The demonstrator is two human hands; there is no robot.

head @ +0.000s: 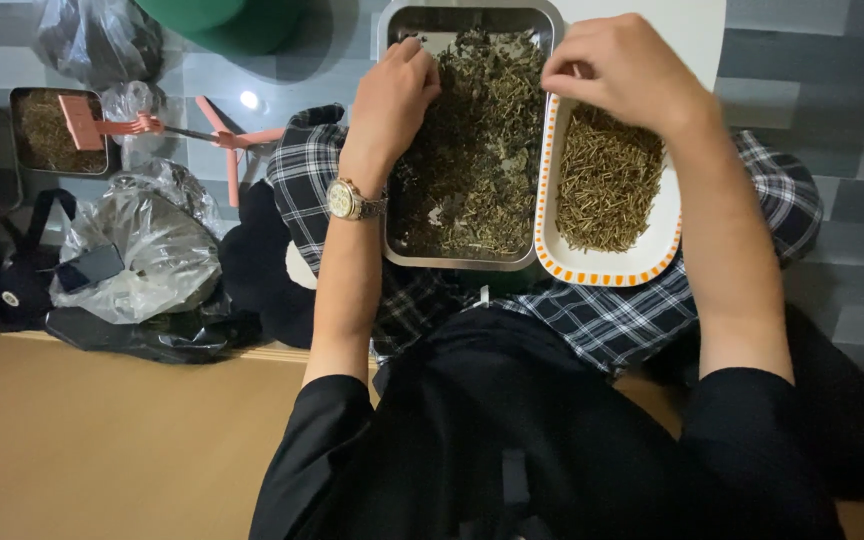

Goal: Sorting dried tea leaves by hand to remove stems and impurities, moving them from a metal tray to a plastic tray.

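From the head camera, you look straight down at your own lap, where a black-and-white plaid cloth (632, 320) is spread under two dishes.

Your left hand (392, 95) rests on the left edge of the steel tray (452, 262), fingers curled down into the heap of dried leaves and stems (477, 140) that fills it. The fingertips are buried in the herbs, so you cannot tell whether they pinch anything. A gold wristwatch (350, 200) sits on that wrist.

Your right hand (617, 65) hovers over the seam where the tray meets the white dish with an orange-dotted rim (602, 275). Its fingers are bent inward and drawn together near the thumb; what they hold, if anything, is hidden beneath the hand. The dish touches the tray's right side and carries a pile of thin tan stalks (607, 185), sorted apart from the darker leaf mix.

To your left on the tiled floor lie crumpled clear plastic bags (147, 250), a second small tray of brownish plant matter (47, 130) and a pink long-handled tool (152, 125) laid across it.
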